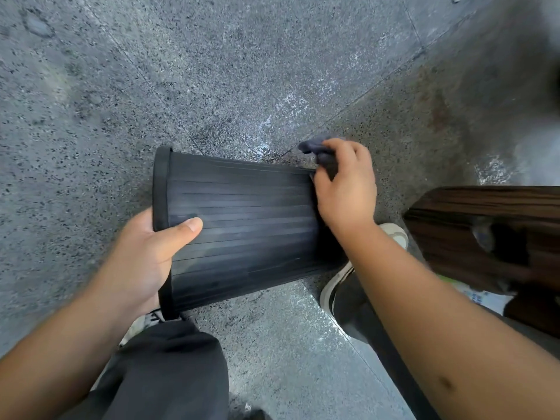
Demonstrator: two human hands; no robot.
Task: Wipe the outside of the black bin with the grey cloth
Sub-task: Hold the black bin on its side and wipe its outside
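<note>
Hands work at opposite ends of a black bin (242, 225) held on its side above the floor (212, 71). The left hand (142, 256) grips the rim, thumb over the ribbed wall, fingers hidden inside. The right hand (345, 189) clutches a bunched grey cloth (318, 150) at the base end's far edge. The bin's long axis runs left to right, rim left, base right, so the right hand is nearer the base and any wipe likely runs leftward along the ribs.

bin (242, 225) lies sideways, cloth (321, 153) at its right end.
</note>
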